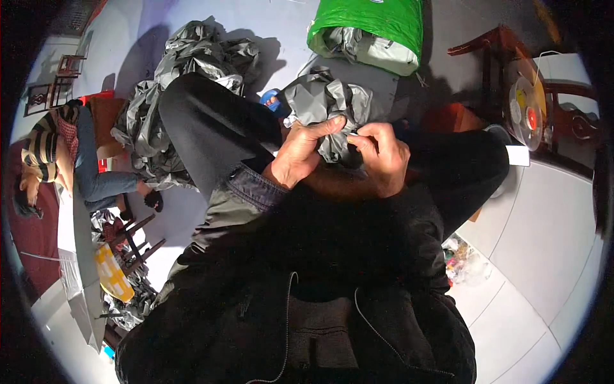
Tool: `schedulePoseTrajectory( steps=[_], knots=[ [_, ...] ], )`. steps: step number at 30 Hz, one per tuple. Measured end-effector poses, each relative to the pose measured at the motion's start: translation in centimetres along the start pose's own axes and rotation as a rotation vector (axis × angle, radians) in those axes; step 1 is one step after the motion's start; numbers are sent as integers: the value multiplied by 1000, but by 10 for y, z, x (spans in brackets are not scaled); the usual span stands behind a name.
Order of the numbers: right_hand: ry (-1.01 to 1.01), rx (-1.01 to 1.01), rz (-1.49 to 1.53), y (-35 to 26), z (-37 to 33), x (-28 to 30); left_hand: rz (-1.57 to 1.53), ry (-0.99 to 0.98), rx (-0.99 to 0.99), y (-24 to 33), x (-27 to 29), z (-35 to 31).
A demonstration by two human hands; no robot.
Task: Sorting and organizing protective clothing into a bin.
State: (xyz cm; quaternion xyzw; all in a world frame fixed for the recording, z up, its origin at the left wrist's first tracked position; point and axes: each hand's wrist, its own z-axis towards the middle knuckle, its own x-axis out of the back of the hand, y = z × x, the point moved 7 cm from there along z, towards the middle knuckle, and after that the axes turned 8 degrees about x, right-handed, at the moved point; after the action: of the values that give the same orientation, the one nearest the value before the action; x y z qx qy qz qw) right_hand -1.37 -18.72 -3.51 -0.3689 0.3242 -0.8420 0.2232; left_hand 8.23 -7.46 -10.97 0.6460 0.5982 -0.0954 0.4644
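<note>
Silvery grey thin fabric (326,99) lies bunched in front of my lap, between my knees. My left hand (297,152) is closed at its near left edge, with the thumb stretched across the fabric toward the right. Close by on the right, my right hand (384,157) is closed in a pinch. A tiny pale bit shows at its fingertips, too small to name. The fingertips of both hands almost meet over the cloth. The curled fingers of my left hand are partly hidden.
A large heap of the same grey fabric (192,64) lies beyond my left knee. A green bag (368,32) with grey cloth inside stands ahead. At far left a person (57,150) sits near a wooden stool (131,246). A clear round container (526,114) is at right.
</note>
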Motion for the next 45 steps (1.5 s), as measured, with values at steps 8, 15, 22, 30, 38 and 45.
schedulePoseTrajectory(
  steps=[8,15,22,30,38,45],
  knots=[
    [-2,148,-135,1,-4,-22,26,105,120,0,28,-4],
    [57,-103,154,21,-7,-6,112,168,137,-14,26,7],
    [54,-182,210,31,-9,-11,179,186,99,-10,22,3],
    [-8,-350,261,45,-14,-15,463,131,0,-8,18,4],
    [-92,-267,182,58,-20,-21,484,117,-67,-9,15,4],
    [-257,-304,87,76,-31,-30,565,75,-119,-9,-10,-5]
  ],
)
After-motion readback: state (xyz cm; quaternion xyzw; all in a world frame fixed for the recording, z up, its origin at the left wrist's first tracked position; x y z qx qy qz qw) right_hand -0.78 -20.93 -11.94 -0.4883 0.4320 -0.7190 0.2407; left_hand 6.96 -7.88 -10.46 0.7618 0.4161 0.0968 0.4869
